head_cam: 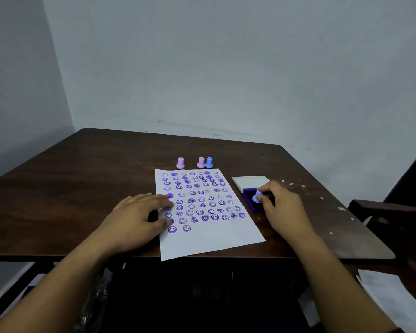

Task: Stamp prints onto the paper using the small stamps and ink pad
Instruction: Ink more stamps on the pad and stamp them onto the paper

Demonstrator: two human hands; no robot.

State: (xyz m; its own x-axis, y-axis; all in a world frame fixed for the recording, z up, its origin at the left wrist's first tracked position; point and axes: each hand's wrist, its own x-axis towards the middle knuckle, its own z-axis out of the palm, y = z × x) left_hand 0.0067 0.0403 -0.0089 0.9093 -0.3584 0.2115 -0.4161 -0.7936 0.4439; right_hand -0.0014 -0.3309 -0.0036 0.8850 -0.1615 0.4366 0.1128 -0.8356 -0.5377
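My right hand [282, 207] is pinching a blue stamp [257, 197] between thumb and fingertips, pressing its face down into the ink pad [247, 197]. My left hand [135, 217] is lying spread and flat on the left edge of the paper [209, 234], pinning it to the bench [82, 179].

The stamp is standing close to upright, its long axis running from knob to face, face pointing down into the ink and the knob leaning slightly toward my fingers. The pad is sitting just right of the paper, its white lid [250, 180] folded open behind it.

The paper is lying lengthwise away from me, its near corner hanging over the bench edge. Rows of purple prints are filling most of it; the bottom row is holding only two — the blank strip to their right is where I judge the next print belongs.

Beyond the far edge, three spare stamps are standing upright: a pink one [180, 163] alone, another pink [201, 162] touching a blue [209, 162].

What could go wrong: pressing too hard could overload the face and give a blotch like some in the upper rows, and a tilted landing could print only part of the ring. If I'm easing my left hand off, the overhanging sheet could slide mid-press and smear.
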